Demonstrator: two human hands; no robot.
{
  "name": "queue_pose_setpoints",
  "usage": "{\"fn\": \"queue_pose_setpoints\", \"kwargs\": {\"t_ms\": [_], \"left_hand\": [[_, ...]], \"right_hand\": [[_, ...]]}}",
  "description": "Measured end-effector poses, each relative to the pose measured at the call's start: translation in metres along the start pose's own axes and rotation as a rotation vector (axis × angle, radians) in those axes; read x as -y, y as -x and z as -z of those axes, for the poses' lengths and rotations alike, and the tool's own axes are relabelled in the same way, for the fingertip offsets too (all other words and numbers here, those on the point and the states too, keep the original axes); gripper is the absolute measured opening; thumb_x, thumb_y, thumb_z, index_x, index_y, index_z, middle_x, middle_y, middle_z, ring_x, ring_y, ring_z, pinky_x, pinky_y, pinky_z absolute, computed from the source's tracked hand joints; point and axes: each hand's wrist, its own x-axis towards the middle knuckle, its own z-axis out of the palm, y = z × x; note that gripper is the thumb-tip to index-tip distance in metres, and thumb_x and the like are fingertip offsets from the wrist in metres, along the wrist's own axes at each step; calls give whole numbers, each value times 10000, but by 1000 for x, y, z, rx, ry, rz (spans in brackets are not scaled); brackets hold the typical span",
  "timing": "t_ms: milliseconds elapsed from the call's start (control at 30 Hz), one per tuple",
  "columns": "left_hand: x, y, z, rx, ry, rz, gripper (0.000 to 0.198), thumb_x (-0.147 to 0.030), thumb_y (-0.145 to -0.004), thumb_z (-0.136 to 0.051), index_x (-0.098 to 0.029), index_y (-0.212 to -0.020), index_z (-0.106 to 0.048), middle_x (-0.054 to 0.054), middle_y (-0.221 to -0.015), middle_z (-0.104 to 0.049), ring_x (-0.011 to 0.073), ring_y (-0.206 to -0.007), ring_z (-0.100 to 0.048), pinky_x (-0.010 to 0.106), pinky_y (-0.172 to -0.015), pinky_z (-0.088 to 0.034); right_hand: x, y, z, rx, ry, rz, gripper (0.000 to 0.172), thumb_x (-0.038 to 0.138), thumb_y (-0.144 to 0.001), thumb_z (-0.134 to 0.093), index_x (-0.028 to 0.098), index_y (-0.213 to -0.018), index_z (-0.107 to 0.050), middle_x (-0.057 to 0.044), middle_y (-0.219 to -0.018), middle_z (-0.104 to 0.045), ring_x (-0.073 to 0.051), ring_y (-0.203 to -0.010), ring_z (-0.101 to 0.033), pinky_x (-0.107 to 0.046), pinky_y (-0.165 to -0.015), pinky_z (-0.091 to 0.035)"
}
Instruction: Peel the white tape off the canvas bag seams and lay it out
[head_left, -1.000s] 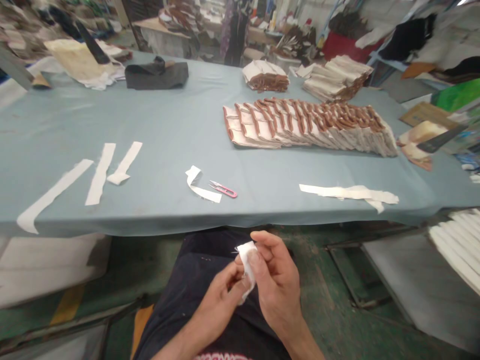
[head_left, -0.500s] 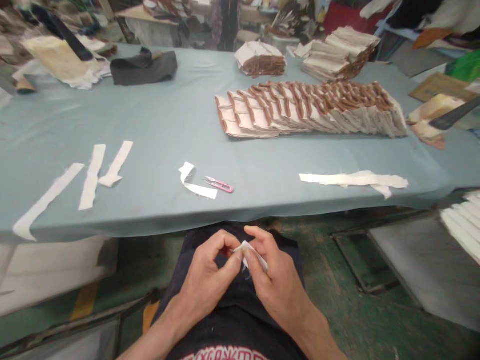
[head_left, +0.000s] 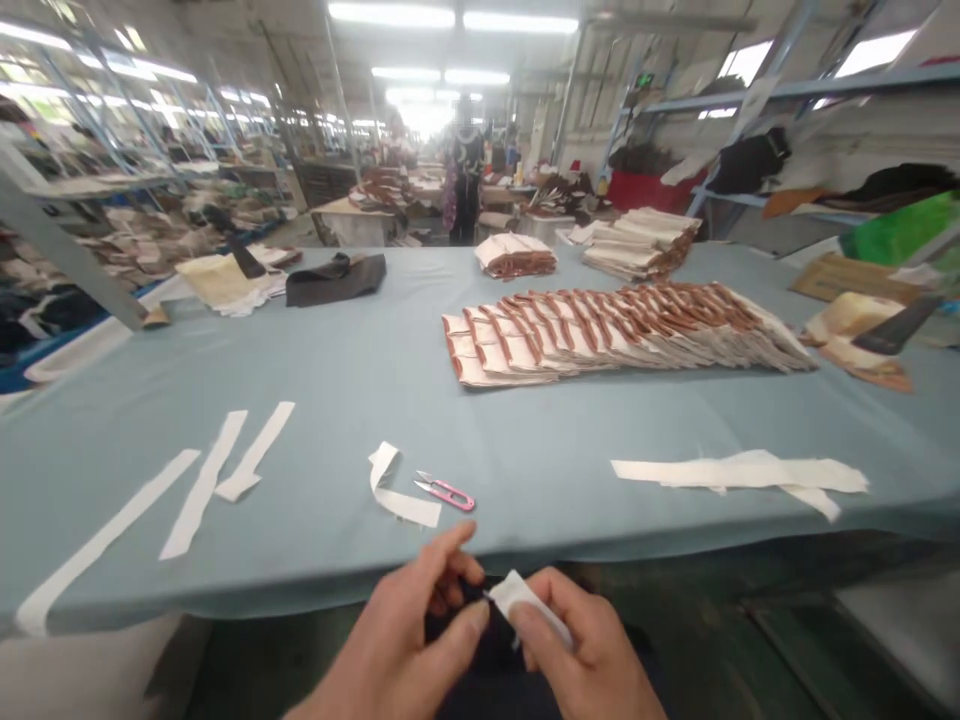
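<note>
In the head view, my right hand (head_left: 581, 640) pinches a small folded piece of white cloth strip (head_left: 534, 605) between thumb and fingers, just off the table's front edge. Loose threads hang from the cloth. My left hand (head_left: 420, 610) is close beside it with thumb and forefinger spread apart, apparently holding nothing. Beyond the hands, pink-handled thread snips (head_left: 448, 492) lie on the table, their blades pointing left. A curled white strip (head_left: 405, 505) rests just left of the snips.
The table (head_left: 322, 400) has a blue-grey cover. Several white strips (head_left: 202, 485) lie at left, and more overlapping strips (head_left: 739, 472) at right. A long row of brown-edged cloth pieces (head_left: 615, 335) spans the back right. Two stacks (head_left: 517, 255) stand behind; a dark folded cloth (head_left: 336, 280) lies back left.
The head view has tilted up, showing the workshop beyond. My left thumb and forefinger have parted and come off the white cloth, which stays in my right hand.
</note>
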Motion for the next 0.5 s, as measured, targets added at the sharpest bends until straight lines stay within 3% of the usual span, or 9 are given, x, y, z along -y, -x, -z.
{"fn": "queue_pose_setpoints", "kwargs": {"t_ms": [33, 100, 233, 367, 500], "left_hand": [[-4, -15, 12, -27, -31, -4, 439, -281, -918, -639, -248, -1355, -663, 39, -993, -775, 180, -781, -683, 267, -729, -544], [-9, -55, 35, -33, -109, 48, 328, -393, -938, -651, -229, -1207, -742, 52, -950, -772, 204, -800, -682, 287, -722, -538], [3, -158, 62, -113, -59, 262, 432, -491, -824, -760, -152, -1090, -727, 85, -911, -769, 243, -799, -705, 303, -666, -550], [36, -251, 56, -129, -21, 431, 479, -569, -847, -757, -102, -929, -691, 150, -917, -752, 200, -677, -671, 276, -545, -511], [57, -306, 35, -98, 38, 558, 373, -480, -984, -673, -108, -1006, -677, 74, -895, -715, 140, -653, -641, 264, -564, -533]], "right_hand": [[-1, -12, 5, -50, 8, 31, 457, 564, -976, -564, 208, -692, -586, 30, -580, -567, -132, -551, -499, -254, -565, -374], [-3, -40, 15, -155, 26, 89, 462, 563, -978, -560, 213, -678, -568, 34, -575, -542, -135, -549, -488, -254, -559, -379], [-13, -99, 26, -274, 18, 157, 451, 555, -960, -537, 225, -654, -517, 41, -582, -492, -138, -555, -478, -251, -551, -391], [-27, -127, 18, -287, 57, 125, 446, 564, -959, -500, 231, -663, -513, 50, -560, -463, -135, -517, -459, -252, -525, -377], [-35, -126, 10, -319, 186, 120, 411, 538, -976, -516, 220, -725, -589, 60, -542, -463, -129, -493, -466, -251, -524, -360]]}}
